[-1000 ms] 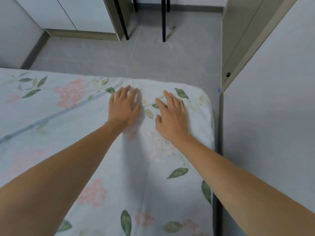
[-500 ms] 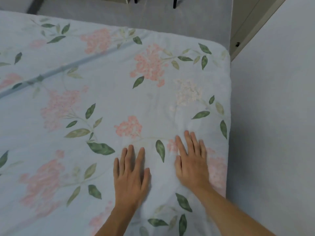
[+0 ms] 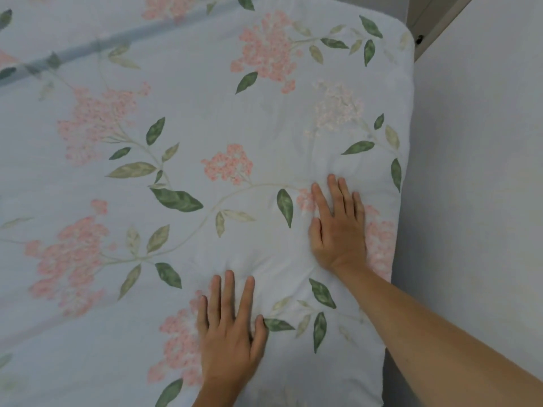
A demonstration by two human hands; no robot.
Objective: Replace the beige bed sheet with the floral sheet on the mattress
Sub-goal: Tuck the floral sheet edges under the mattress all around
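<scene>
The floral sheet (image 3: 205, 118), pale blue with pink flower clusters and green leaves, covers the mattress and wraps over its rounded far right corner. My left hand (image 3: 229, 333) lies flat on the sheet near the bottom middle, fingers straight and slightly spread. My right hand (image 3: 338, 227) presses flat on the sheet further up and to the right, close to the mattress's right edge. Small wrinkles fan out between the two hands. No beige sheet is in view.
A plain light wall (image 3: 476, 186) runs right along the bed's right edge. A wooden frame edge (image 3: 435, 27) shows at the top right corner. A faint dark stripe (image 3: 88, 48) crosses the sheet at upper left.
Both hands slid back toward me along the sheet from the far corner. The left hand has now drawn lower than the right. The view has tipped down, losing the floor.
</scene>
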